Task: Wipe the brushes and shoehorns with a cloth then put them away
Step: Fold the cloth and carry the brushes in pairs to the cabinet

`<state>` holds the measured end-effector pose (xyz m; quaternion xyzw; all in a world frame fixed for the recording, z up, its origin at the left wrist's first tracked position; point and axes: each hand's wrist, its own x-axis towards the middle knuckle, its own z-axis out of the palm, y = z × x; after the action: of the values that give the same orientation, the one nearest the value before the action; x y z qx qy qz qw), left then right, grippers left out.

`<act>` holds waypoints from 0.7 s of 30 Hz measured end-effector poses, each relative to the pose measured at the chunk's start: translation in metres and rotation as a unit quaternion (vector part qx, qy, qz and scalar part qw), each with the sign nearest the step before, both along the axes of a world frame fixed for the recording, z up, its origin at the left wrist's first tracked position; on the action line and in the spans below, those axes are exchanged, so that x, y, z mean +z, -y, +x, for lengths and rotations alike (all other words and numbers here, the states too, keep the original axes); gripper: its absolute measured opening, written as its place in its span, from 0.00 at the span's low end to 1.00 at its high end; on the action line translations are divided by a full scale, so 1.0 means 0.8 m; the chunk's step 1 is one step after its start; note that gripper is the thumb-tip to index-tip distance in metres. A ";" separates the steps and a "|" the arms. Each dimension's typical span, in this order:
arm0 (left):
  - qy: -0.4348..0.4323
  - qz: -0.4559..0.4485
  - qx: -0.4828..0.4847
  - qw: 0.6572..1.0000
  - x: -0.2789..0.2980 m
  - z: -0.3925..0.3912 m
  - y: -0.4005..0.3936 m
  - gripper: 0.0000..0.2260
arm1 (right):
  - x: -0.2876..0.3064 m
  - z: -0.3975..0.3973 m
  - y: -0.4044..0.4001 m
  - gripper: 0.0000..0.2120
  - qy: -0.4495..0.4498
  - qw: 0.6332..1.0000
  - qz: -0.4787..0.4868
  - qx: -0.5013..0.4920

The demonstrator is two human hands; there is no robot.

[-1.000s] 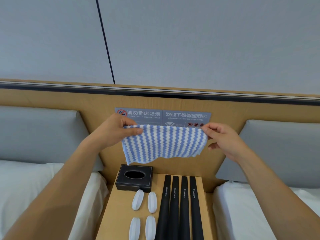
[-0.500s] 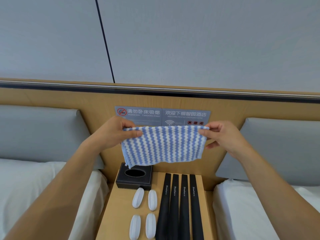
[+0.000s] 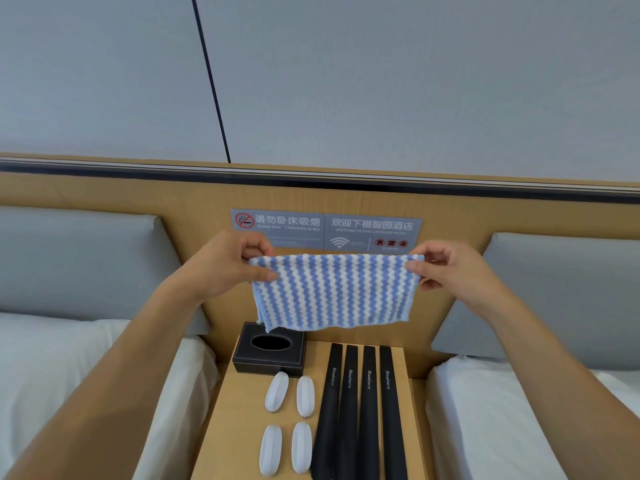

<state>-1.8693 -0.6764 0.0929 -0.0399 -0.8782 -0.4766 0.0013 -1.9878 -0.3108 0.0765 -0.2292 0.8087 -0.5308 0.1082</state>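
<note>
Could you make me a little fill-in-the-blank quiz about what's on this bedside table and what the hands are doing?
1. The left hand and the right hand hold up a blue and white striped ____ by its top corners.
2. ____ black shoehorns lie side by side on the nightstand.
3. Left of the shoehorns lie four small brushes coloured ____.
4. Behind the brushes stands a black ____ box with an oval opening.

Missing words: cloth; four; white; tissue
</note>
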 end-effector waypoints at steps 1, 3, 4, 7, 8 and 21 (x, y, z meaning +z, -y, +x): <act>-0.011 0.004 0.016 1.000 -0.001 -0.001 0.000 0.06 | 0.000 0.000 -0.001 0.02 -0.003 1.000 0.001 -0.002; -0.013 0.012 0.043 0.999 -0.003 -0.002 -0.001 0.03 | -0.001 0.001 -0.003 0.02 -0.006 1.000 -0.001 -0.009; -0.004 0.017 0.045 0.999 -0.004 -0.002 -0.002 0.04 | -0.001 0.002 -0.005 0.03 -0.006 1.000 -0.003 -0.011; 0.021 0.027 0.025 0.999 -0.004 0.001 -0.005 0.08 | -0.003 0.004 -0.009 0.03 0.002 1.000 -0.010 -0.015; 0.025 0.024 0.010 0.999 -0.002 0.003 -0.006 0.10 | -0.003 0.004 -0.011 0.03 0.006 1.000 -0.014 -0.015; -0.049 0.003 0.044 0.998 -0.003 -0.004 -0.013 0.04 | 0.000 0.000 -0.024 0.02 0.005 0.998 -0.039 -0.045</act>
<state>-1.8726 -0.6657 0.0908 -0.0245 -0.8765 -0.4762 0.0659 -1.9876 -0.2916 0.0768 -0.1942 0.7966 -0.5670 0.0792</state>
